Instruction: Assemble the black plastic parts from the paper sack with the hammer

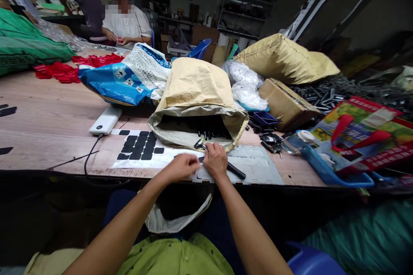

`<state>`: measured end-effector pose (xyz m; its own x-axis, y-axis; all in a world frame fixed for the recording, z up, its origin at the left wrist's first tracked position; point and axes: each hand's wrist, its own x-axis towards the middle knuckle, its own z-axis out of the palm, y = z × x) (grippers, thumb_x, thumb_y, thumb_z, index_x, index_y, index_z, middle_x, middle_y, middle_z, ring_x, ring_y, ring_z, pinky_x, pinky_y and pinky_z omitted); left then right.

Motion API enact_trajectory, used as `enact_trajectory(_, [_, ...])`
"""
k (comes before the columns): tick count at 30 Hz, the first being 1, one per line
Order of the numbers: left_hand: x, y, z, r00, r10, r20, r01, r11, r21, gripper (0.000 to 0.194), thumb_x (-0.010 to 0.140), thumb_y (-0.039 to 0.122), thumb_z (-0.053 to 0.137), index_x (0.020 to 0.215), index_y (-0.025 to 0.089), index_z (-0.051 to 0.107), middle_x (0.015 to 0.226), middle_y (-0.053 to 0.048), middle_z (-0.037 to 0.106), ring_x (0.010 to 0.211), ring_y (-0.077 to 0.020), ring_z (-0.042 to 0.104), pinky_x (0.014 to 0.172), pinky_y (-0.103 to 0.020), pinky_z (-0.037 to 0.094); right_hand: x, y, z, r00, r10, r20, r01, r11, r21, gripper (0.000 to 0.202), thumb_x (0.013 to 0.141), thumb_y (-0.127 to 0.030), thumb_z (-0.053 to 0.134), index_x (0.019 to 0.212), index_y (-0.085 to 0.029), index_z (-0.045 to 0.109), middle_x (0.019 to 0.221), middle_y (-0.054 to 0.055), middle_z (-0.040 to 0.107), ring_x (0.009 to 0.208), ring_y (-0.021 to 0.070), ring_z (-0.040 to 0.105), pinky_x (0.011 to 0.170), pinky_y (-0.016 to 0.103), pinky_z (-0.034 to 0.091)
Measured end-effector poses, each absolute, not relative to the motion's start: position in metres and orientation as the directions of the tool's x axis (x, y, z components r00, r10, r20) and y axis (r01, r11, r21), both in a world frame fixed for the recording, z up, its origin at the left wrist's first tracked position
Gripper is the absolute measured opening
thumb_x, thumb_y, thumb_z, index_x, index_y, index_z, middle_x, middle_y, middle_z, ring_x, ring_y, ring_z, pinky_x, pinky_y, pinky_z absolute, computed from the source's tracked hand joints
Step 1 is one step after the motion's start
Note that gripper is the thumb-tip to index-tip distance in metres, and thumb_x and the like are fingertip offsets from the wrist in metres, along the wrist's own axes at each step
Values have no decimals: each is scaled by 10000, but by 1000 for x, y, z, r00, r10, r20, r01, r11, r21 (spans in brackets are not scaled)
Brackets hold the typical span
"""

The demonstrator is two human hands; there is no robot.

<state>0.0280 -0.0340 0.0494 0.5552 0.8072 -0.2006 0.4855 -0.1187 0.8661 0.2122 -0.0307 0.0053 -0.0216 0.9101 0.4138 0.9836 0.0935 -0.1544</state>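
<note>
- The right hand (215, 160) holds a black rod (231, 169) down on a gray sheet (258, 167), close to the table edge. The fingers are closed around the rod's near end, maybe so that it cannot roll.
- The rod has a shiny metal tip (199, 144) that points toward the open sack (196, 107). The black part sticks out to the right of the hand.
- The left hand (182, 166) sits just beside the right hand, with its fingers curled in. It may be pinching a small thing against the rod, but the view is too dim and small, so I cannot tell what it holds.
- The sack lies on its side with its mouth facing the hands. More black rods (206, 134) show inside, easy to reach.
- A white sheet with black pads (141, 145) lies flat just left of the hands, close enough to pick from.
- A white box (106, 120) with a black wire (90, 153) sits farther left.
- A blue bag (124, 79) and red bits (61, 71) lie behind on the table (48, 116).
- To the right are a brown box (285, 103), a bright bag (361, 137) and a pile of dark metal parts (338, 90).
- Two other people sit far back at the table, well apart from these hands.
- The sack is right in front of the hands, so there is only a small bare spot to work in.
</note>
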Motion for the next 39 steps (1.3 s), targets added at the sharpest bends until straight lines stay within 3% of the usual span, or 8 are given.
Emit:
enact_trajectory(2, [41,9,59,252,968,-13,540,-129,832,275,866,377,539,820,160,702,762,-45,714,692,-165,629,645,-252,464,212,-31,6,-25,912,410,984,96,-152,172,926,-224,552,1068,-204,647,967,77,581,936,243,464,807,325,337])
enact_trajectory(4, [52,51,59,-32,997,70,641,-33,767,231,867,319,545,838,164,713,838,-78,740,805,-199,667,742,-282,485,213,-31,7,-28,911,411,983,100,-153,158,921,-221,558,1052,-205,645,965,75,580,934,243,467,809,326,339])
enact_trajectory(7, [61,95,50,-250,968,-31,697,202,688,224,835,304,602,911,139,733,958,-161,751,946,-273,695,806,-335,502,214,-30,6,-25,912,408,982,99,-161,159,913,-212,563,1051,-206,641,964,73,580,932,241,467,809,326,341])
enact_trajectory(11, [68,117,41,-322,925,-201,689,374,621,326,752,343,713,961,95,742,1079,-247,724,1028,-359,692,797,-393,521,214,-29,5,-20,914,404,980,99,-175,171,905,-204,570,1059,-209,642,965,72,580,937,241,469,815,326,344])
enact_trajectory(18, [63,102,48,-228,956,-183,801,291,523,279,747,318,718,963,142,735,1055,-198,723,1040,-351,678,819,-407,504,214,-29,5,-13,914,406,979,95,-181,173,905,-219,576,1063,-205,646,974,72,584,943,242,472,829,328,347])
enact_trajectory(24, [27,31,43,152,961,233,740,-267,618,177,826,319,646,963,218,693,958,-50,681,909,-215,638,788,-308,471,213,-30,6,-13,911,413,978,97,-182,184,907,-211,570,1070,-204,654,966,75,585,930,242,472,815,332,347])
enact_trajectory(27, [11,-1,29,382,885,267,628,-460,627,154,817,286,673,955,221,690,921,-25,660,881,-188,602,780,-287,455,213,-30,6,-15,911,413,980,96,-177,189,911,-205,562,1073,-202,658,967,75,587,932,242,471,814,330,346])
enact_trajectory(39, [3,-10,5,430,881,194,585,-436,683,210,810,322,722,993,221,735,930,-34,652,950,-221,562,857,-331,443,218,-30,9,-49,915,401,971,137,-195,238,948,-200,538,1136,-218,683,971,67,630,933,233,519,816,313,384])
